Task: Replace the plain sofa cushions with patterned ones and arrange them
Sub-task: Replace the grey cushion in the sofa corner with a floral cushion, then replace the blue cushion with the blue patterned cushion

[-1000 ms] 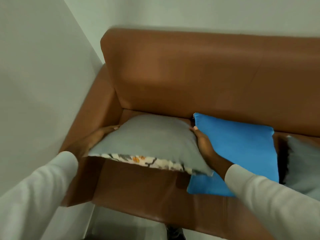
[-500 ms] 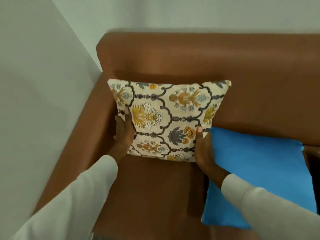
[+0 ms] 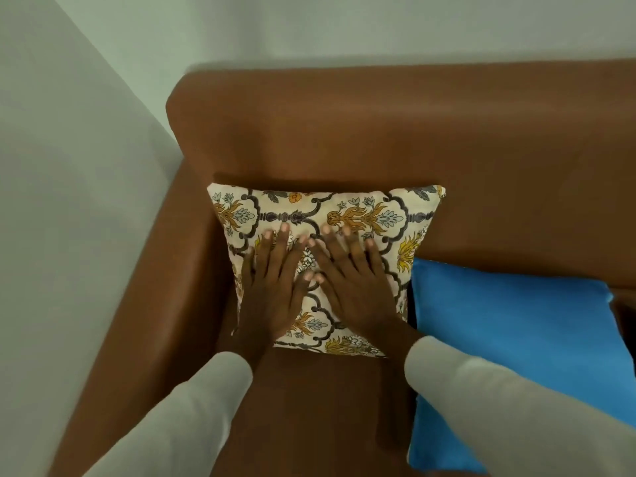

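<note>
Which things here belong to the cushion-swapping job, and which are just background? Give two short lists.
Part of the job:
patterned cushion, propped against the sofa back
left hand and right hand, both flat on it
plain blue cushion, lying on the seat beside it

Just background:
wall

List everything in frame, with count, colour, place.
patterned cushion: 1, cream with yellow, grey and dark floral print, in the sofa's corner, leaning on the backrest
blue cushion: 1, plain blue, flat on the seat, right of the patterned cushion
sofa: 1, brown leather, against the walls
walls: 2, pale grey-green, behind and left of the sofa
sleeves: 2, light grey, bottom of frame
left hand: 1, flat on the patterned cushion
right hand: 1, flat on it, beside the left hand
</note>
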`<state>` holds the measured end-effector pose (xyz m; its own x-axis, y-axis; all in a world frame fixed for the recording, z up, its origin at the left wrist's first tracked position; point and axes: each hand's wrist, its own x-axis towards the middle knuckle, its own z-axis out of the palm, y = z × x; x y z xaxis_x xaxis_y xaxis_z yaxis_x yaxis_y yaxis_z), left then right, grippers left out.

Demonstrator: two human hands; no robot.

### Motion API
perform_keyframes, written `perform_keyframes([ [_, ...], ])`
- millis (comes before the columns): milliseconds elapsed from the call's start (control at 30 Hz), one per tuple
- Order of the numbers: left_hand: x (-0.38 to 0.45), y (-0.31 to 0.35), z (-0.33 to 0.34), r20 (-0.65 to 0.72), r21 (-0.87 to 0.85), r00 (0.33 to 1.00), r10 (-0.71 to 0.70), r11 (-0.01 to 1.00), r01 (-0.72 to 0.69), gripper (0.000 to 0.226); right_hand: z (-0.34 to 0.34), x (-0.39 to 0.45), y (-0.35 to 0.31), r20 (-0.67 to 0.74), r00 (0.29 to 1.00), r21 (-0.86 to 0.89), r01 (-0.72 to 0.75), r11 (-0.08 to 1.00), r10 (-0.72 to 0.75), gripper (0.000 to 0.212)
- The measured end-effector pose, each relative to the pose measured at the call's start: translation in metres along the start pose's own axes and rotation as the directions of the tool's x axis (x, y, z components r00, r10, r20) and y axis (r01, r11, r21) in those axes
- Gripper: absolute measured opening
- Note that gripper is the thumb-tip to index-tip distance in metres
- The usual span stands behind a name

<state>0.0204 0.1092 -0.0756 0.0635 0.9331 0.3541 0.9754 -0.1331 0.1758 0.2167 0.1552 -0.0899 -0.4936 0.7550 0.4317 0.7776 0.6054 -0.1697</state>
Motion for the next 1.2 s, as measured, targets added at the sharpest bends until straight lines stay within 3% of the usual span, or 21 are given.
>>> perform_keyframes([
  [100,0.012,-0.005,0.012,0.010,-0.008,0.997,-0.072,0.997,0.072,0.064,0.008,0.007,0.035,0.023,1.000,-0.033,0.018,0.999,-0.017,0.060],
  [200,0.016,-0.018,0.017,-0.015,-0.113,0.969,-0.246,0.963,0.243,0.080,0.007,0.006,0.062,0.018,0.991,-0.029,-0.130,0.991,0.130,0.066],
  [267,0.016,-0.019,0.015,0.033,-0.371,0.890,-0.454,0.822,0.433,0.091,0.000,-0.001,0.065,0.019,0.975,-0.032,-0.219,0.975,0.219,0.068],
  [333,0.018,-0.019,0.005,0.150,-0.632,0.754,-0.639,0.525,0.570,0.092,-0.013,-0.007,0.064,0.041,0.964,-0.012,-0.264,0.964,0.264,0.067],
  [367,0.019,-0.017,-0.002,0.152,-0.648,0.711,-0.687,0.474,0.596,0.087,-0.021,-0.011,0.064,0.057,0.951,0.007,-0.305,0.952,0.304,0.067],
  [400,0.020,-0.015,-0.010,0.087,-0.584,0.702,-0.706,0.535,0.611,0.081,-0.030,-0.017,0.064,0.077,0.924,0.028,-0.377,0.926,0.374,0.067],
  [467,0.022,0.001,-0.025,-0.120,-0.375,0.786,-0.606,0.761,0.529,0.069,-0.051,-0.033,0.071,0.123,0.817,0.068,-0.573,0.817,0.563,0.068],
  [533,0.024,0.035,-0.034,-0.213,-0.263,0.902,-0.375,0.911,0.317,0.063,-0.076,-0.056,0.084,0.168,0.698,0.104,-0.714,0.692,0.696,0.067],
  [600,0.026,0.080,-0.034,-0.180,-0.268,0.978,-0.104,0.962,0.053,0.054,-0.101,-0.082,0.102,0.194,0.652,0.102,-0.757,0.645,0.733,0.061],
  [700,0.024,0.148,-0.023,0.021,-0.402,0.994,0.106,0.911,-0.089,0.038,-0.133,-0.124,0.132,0.186,0.633,0.022,-0.767,0.641,0.751,0.051],
  [767,0.018,0.185,-0.010,0.233,-0.531,0.956,0.178,0.847,-0.028,0.035,-0.150,-0.156,0.155,0.201,0.618,-0.032,-0.771,0.636,0.760,0.049],
  [833,0.003,0.214,0.010,0.448,-0.582,0.867,0.219,0.808,0.096,0.041,-0.163,-0.189,0.177,0.228,0.601,-0.069,-0.775,0.628,0.766,0.049],
  [933,-0.028,0.247,0.039,0.648,-0.499,0.756,0.091,0.801,0.331,0.053,-0.174,-0.238,0.212,0.266,0.535,-0.072,-0.819,0.570,0.802,0.052],
  [1033,-0.050,0.267,0.055,0.718,-0.398,0.685,-0.125,0.733,0.551,0.062,-0.179,-0.284,0.240,0.401,0.447,0.172,-0.894,0.414,0.799,0.059],
  [1100,-0.054,0.276,0.060,0.725,-0.368,0.660,-0.197,0.699,0.614,0.067,-0.179,-0.304,0.251,0.525,0.417,0.331,-0.903,0.273,0.742,0.062],
  [1200,-0.050,0.285,0.060,0.713,-0.394,0.657,-0.245,0.635,0.664,0.070,-0.179,-0.309,0.259,0.630,0.441,0.432,-0.883,0.185,0.639,0.060],
])
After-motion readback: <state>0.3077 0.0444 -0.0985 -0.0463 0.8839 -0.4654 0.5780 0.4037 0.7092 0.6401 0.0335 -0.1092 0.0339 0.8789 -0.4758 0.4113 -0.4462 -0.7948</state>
